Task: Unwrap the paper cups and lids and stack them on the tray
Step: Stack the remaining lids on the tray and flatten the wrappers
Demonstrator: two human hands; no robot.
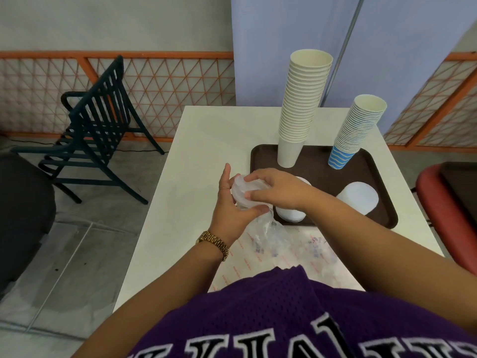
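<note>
Head cam: both hands hold a stack of clear lids [245, 192] just left of the brown tray [361, 177]. Left hand [232, 210] cups it underneath, right hand [273, 188] grips the top. Plastic wrap [268, 233] hangs below. Two cup stacks [302, 107] stand on the tray.

Purple mesh jersey [271, 313], black-and-white lettering; gold watch [213, 243]; thin ring [224, 188].
</note>
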